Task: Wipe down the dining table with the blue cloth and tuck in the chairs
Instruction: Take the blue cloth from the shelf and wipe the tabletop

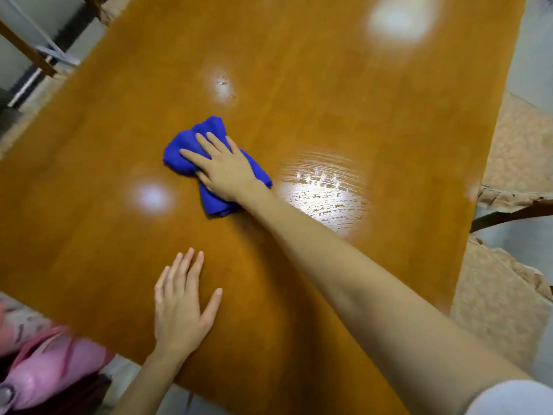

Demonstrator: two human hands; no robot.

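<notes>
Filling almost the whole view is the dining table (299, 85), a smooth orange-brown wood-grain top that's glossy enough to bounce round light spots. Along its right edge sit chairs (508, 310) with beige speckled fabric seats, ragged at the edges. A streaky wet patch (326, 193) shines near the middle. The left hand (179, 304) lies flat on the near wood, fingers straight. The right hand (223, 166) presses with spread fingers on the blue cloth (182, 148), a soft bunched lump mid-table, just left of that patch.
</notes>
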